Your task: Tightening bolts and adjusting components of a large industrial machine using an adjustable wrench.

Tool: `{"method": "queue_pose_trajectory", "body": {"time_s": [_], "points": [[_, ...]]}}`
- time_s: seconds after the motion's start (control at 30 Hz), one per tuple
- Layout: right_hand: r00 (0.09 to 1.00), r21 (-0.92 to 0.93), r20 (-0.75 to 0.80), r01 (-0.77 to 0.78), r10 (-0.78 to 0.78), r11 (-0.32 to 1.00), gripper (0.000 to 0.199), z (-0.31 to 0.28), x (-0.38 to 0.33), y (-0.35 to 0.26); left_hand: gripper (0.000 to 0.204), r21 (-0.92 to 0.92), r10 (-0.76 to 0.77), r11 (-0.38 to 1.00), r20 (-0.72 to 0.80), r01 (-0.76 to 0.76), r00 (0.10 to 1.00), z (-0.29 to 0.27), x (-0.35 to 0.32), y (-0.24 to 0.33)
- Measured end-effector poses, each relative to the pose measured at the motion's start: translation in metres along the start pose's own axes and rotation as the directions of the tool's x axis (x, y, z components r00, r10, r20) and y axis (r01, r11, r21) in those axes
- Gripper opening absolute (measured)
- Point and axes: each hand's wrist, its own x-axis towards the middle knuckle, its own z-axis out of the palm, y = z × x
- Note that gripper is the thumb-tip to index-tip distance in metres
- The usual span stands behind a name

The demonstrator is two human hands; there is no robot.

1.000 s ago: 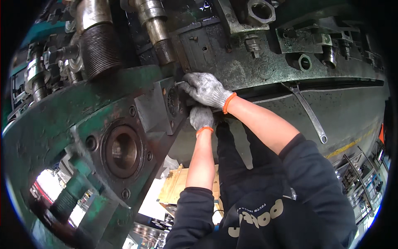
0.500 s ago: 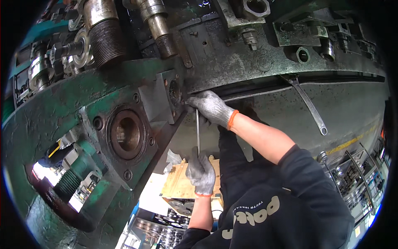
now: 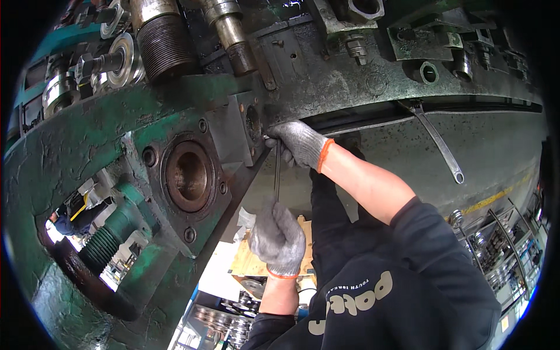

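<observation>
A thin metal bar [image 3: 276, 175], like a long hex key, hangs straight down from a recess in the dark grey machine body [image 3: 350, 87]. My right hand [image 3: 298, 143], in a grey knit glove with an orange cuff, is closed around the bar's upper end where it meets the machine. My left hand [image 3: 279, 238], gloved the same way, grips the bar's lower end about a forearm's length below. Where the tip enters the machine is hidden behind my right fingers.
A green casting with a round bore [image 3: 186, 175] and a bolted flange stands to the left. Threaded shafts [image 3: 166, 46] rise above it. A long spanner [image 3: 437, 146] rests on the grey surface at right. A wooden crate [image 3: 248, 262] and parts racks [image 3: 501, 245] lie below.
One second ago my left hand was right under my right hand at the machine. It has since slid down to the bar's lower end. The right hand has stayed at the top.
</observation>
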Motion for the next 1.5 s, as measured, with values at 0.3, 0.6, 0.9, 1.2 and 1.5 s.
{"method": "queue_pose_trajectory", "body": {"time_s": [0.3,0.6,0.9,1.2,1.5], "points": [[0.959,-0.142,-0.039,0.274,-0.282,0.951,0.024,0.002,0.0,0.017,0.017,0.021,-0.182,0.983,0.047,0.181,0.982,0.007,0.002,0.002],[0.965,-0.364,-0.082,0.202,-0.248,0.909,0.027,0.008,-0.013,0.006,0.015,0.386,0.067,0.916,0.118,-0.108,0.991,0.022,-0.004,-0.018],[0.263,-0.807,0.475,0.511,-0.84,-0.297,0.022,-0.041,0.047,0.061,0.024,0.213,-0.255,0.958,0.32,0.192,0.912,0.139,-0.091,-0.118],[0.323,-0.734,0.653,0.491,-0.685,-0.469,0.02,-0.056,0.045,0.015,0.039,0.404,-0.119,0.895,0.629,-0.192,0.768,0.225,0.006,-0.128],[0.542,-0.828,0.258,0.551,-0.8,0.107,0.022,-0.051,0.01,0.035,0.033,0.129,-0.149,0.985,0.349,0.11,0.925,0.211,-0.053,-0.143]]}}
